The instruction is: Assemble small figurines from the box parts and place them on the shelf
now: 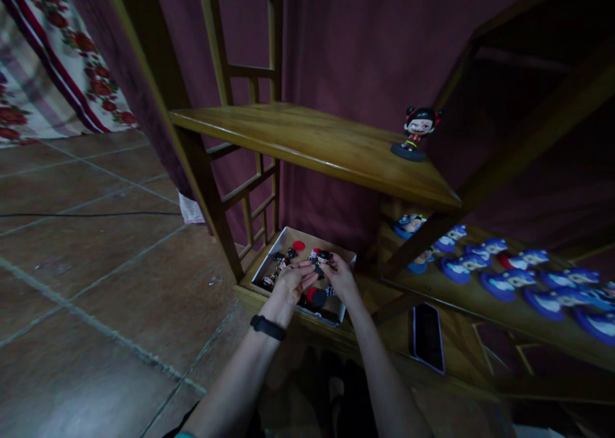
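Both my hands reach into a shallow cardboard box [286, 238] on the lowest wooden shelf. My left hand [291, 283], with a black band on its wrist, and my right hand [339, 276] meet over the box and together hold a small black-haired figurine [321, 259]. Several more small figurines and red and black round bases [298, 246] lie loose in the box. On the upper shelf [307, 140] one figurine in red and black [417, 130] stands upright on a dark round base near the right end.
A lower shelf at the right carries several blue and white figurines [500, 271] lying in rows. A dark phone [427, 337] lies on the bottom board. Brown floor tiles [96, 259] spread to the left, with a floral curtain [52, 60] behind.
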`<control>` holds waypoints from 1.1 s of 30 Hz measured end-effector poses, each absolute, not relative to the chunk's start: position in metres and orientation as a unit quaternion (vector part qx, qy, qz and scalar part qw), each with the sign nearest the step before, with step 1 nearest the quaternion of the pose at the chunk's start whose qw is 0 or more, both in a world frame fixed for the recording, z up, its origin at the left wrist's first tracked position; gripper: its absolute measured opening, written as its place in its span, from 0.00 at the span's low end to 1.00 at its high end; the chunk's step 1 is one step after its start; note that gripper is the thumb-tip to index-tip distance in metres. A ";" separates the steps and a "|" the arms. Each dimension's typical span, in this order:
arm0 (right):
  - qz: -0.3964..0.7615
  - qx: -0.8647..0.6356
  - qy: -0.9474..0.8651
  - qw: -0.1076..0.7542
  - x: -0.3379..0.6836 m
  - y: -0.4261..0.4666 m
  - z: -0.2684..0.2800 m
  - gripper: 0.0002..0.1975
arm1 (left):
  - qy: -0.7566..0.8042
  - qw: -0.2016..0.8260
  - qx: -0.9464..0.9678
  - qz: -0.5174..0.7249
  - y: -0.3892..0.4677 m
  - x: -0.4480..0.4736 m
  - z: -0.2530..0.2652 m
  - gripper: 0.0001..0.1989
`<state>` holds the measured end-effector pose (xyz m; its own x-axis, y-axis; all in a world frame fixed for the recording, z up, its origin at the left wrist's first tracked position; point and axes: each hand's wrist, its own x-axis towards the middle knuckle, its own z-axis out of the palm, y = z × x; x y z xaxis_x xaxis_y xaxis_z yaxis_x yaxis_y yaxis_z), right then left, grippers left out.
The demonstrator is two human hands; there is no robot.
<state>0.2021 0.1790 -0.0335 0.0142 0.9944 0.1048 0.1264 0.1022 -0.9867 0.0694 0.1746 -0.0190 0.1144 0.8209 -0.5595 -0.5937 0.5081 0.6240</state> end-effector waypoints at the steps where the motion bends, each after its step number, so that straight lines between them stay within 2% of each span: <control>1: 0.439 -0.504 -0.544 0.507 0.201 0.178 -0.030 0.17 | 0.460 0.735 0.131 0.482 0.175 0.069 -0.019 0.07; 5: 0.463 -0.504 -0.480 0.549 0.200 0.173 -0.021 0.17 | 0.449 0.736 0.136 0.487 0.176 0.067 -0.020 0.09; 12: 0.612 -0.457 -0.325 0.558 0.196 0.166 -0.022 0.17 | 0.427 0.746 0.160 0.485 0.177 0.063 -0.018 0.12; 17: 0.617 -0.441 -0.312 0.573 0.194 0.167 -0.017 0.17 | 0.424 0.729 0.212 0.494 0.174 0.064 -0.008 0.14; 24: 0.602 -0.469 -0.374 0.528 0.194 0.164 -0.009 0.17 | 0.439 0.729 0.252 0.462 0.172 0.063 0.005 0.12; 29: 0.605 -0.454 -0.345 0.555 0.194 0.163 -0.007 0.18 | 0.444 0.722 0.265 0.459 0.174 0.061 0.007 0.10; 33: 0.633 -0.416 -0.287 0.586 0.191 0.160 -0.006 0.14 | 0.429 0.720 0.242 0.488 0.177 0.061 0.002 0.08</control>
